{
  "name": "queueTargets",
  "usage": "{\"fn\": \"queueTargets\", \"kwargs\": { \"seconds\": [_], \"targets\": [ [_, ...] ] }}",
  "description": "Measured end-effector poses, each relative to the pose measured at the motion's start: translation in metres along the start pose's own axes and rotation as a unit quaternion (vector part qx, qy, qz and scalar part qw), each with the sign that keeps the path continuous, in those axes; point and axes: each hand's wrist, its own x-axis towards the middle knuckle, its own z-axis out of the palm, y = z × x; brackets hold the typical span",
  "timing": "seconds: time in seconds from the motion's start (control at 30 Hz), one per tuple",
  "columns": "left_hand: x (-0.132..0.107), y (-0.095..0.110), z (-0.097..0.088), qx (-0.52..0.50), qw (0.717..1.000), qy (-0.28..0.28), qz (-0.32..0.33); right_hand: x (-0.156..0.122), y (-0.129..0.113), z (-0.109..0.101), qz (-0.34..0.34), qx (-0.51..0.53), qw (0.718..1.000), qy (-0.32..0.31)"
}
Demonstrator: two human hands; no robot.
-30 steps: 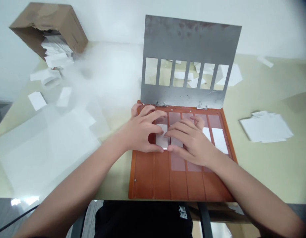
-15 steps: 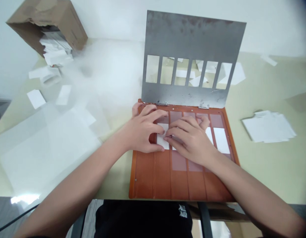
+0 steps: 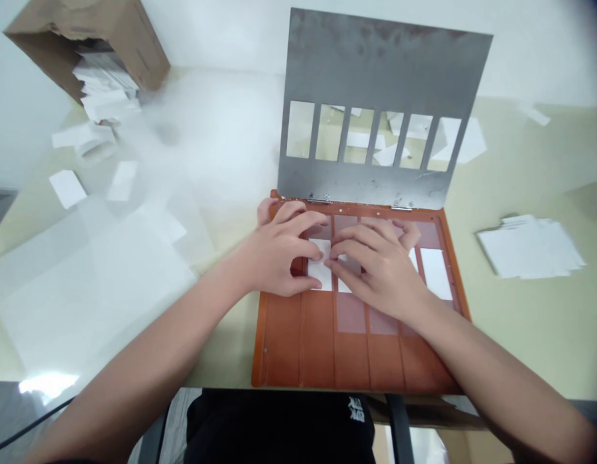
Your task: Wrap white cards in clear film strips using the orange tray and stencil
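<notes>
An orange board point(image 3: 283, 348) with parallel slots lies in front of me, its hinged grey metal plate point(image 3: 385, 71) with several window openings raised. White cards point(image 3: 437, 274) lie in a row across the slots, over pinkish translucent strips point(image 3: 351, 314). My left hand point(image 3: 283, 248) rests at the board's left edge, fingers spread, with thumb and index fingertips apart on the leftmost white card point(image 3: 320, 277). Beside it, my right hand point(image 3: 383, 264) has thumb and index tips close together at that card's right edge. Whatever is between them is too small to make out. This hand covers the middle cards.
A stack of white cards point(image 3: 530, 246) lies to the right. At the back left a cardboard box point(image 3: 148, 45) on its side holds white papers. Loose white slips point(image 3: 68, 189) and a large translucent sheet point(image 3: 95, 290) cover the left; more slips lie behind the raised plate.
My right hand has shifted slightly to the right, uncovering a bit more of the second card. My left hand stays nearly in place. The view has moved a little.
</notes>
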Motion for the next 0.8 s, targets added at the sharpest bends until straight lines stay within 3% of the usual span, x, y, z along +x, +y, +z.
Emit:
{"fn": "queueTargets", "kwargs": {
  "seconds": [0.4,0.57,0.7,0.8],
  "targets": [
    [-0.006,0.012,0.000,0.030,0.998,0.027,-0.050,-0.001,-0.001,0.001,-0.015,-0.009,1.000,-0.001],
    [-0.013,0.045,-0.001,0.152,0.982,0.093,-0.066,-0.001,-0.004,0.000,-0.024,-0.038,0.999,-0.006],
    [-0.024,0.083,0.015,0.198,0.975,0.101,-0.013,-0.001,-0.005,0.001,-0.020,-0.037,0.999,-0.003],
    [-0.033,0.105,0.029,0.215,0.970,0.103,-0.046,-0.001,-0.007,0.001,-0.015,-0.034,0.999,0.002]
  ]
}}
